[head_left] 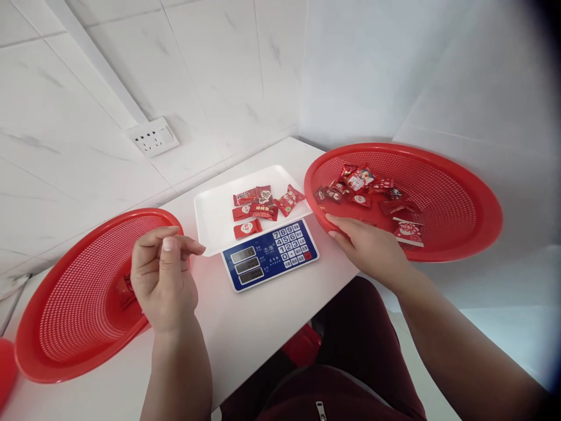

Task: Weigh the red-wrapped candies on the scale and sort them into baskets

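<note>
My left hand [169, 275] hovers by the left end of the scale's white tray [214, 216]. Its fingers are loosely bent and apart, holding nothing, with the index finger pointing at the tray's edge. On the tray's right part lie several red-wrapped candies [263, 210]. The blue keypad and display panel of the digital scale [269, 254] face me. My right hand [366, 245] grips the near-left rim of the right red basket [473, 204], its fingertips close to the tray's right corner. Several wrapped candies [362, 181] are in that basket; part of its front rim is hidden by my hand.
At left, a second red mesh basket [79, 304] leans tilted, a few red wrappers [126, 289] partly visible inside behind my left hand. All stands on a white table [249, 327] against a tiled wall with a socket [153, 137]. A red edge [5, 368] shows far left.
</note>
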`<state>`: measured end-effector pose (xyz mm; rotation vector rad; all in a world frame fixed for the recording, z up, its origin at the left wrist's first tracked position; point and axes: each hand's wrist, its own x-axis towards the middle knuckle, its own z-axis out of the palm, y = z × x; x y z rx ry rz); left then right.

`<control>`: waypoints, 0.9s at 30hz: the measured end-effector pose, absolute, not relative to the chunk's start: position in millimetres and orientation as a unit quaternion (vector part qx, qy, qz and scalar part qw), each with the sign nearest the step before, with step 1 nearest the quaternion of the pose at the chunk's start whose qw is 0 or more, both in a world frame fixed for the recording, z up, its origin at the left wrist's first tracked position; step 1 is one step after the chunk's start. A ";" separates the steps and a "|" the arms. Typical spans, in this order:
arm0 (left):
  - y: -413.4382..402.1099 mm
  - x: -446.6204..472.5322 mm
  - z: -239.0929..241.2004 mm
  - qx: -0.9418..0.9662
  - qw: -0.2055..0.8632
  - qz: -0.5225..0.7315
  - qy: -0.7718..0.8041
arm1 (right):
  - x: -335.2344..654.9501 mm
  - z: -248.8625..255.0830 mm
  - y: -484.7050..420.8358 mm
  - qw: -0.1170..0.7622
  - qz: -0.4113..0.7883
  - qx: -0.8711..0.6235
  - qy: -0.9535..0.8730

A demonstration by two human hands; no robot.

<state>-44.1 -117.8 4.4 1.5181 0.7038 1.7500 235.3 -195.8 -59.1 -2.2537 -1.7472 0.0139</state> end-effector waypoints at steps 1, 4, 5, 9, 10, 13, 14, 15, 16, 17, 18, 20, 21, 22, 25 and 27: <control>-116.4 -42.8 2.4 0.589 0.348 0.673 0.281 | 235.4 -59.5 -196.3 0.147 -0.004 -0.777 -0.612; -111.5 -37.7 -6.0 0.596 0.337 0.649 0.331 | 235.8 -61.0 -197.7 0.157 -0.035 -0.766 -0.623; -109.6 -36.0 -9.3 0.599 0.333 0.638 0.351 | 236.0 -61.7 -198.1 0.159 -0.045 -0.762 -0.627; -100.9 -31.5 -20.0 0.617 0.303 0.597 0.414 | 238.0 -64.8 -198.7 0.163 -0.077 -0.742 -0.646; -99.2 -31.2 -21.2 0.622 0.296 0.589 0.423 | 238.7 -65.4 -198.8 0.161 -0.079 -0.739 -0.649; -97.4 -33.0 -22.2 0.628 0.276 0.575 0.446 | 241.1 -66.1 -199.2 0.153 -0.076 -0.734 -0.658; -98.3 -34.6 -22.5 0.627 0.271 0.572 0.455 | 241.9 -66.0 -199.4 0.150 -0.074 -0.732 -0.661; -100.1 -37.0 -23.2 0.625 0.267 0.568 0.465 | 242.7 -65.8 -199.6 0.147 -0.073 -0.730 -0.663; -102.7 -40.0 -24.6 0.624 0.265 0.561 0.476 | 243.4 -65.4 -199.9 0.145 -0.072 -0.730 -0.664; -105.9 -43.8 -26.9 0.624 0.266 0.550 0.488 | 243.9 -64.9 -200.3 0.141 -0.069 -0.731 -0.664; -109.8 -48.3 -30.1 0.624 0.268 0.536 0.501 | 244.3 -64.2 -200.7 0.137 -0.066 -0.732 -0.664; -118.6 -59.0 -39.3 0.623 0.273 0.507 0.530 | 244.4 -62.5 -201.4 0.126 -0.055 -0.740 -0.658; -123.2 -64.9 -45.0 0.618 0.276 0.494 0.545 | 244.1 -61.6 -201.6 0.123 -0.049 -0.746 -0.653; -127.7 -70.9 -51.1 0.612 0.279 0.482 0.561 | 243.6 -60.7 -201.8 0.120 -0.042 -0.751 -0.648; -139.3 -87.3 -69.9 0.594 0.302 0.448 0.596 | 241.8 -59.5 -201.8 0.119 -0.018 -0.772 -0.624; -145.5 -95.7 -80.7 0.591 0.322 0.433 0.599 | 240.9 -60.0 -201.3 0.121 -0.004 -0.783 -0.610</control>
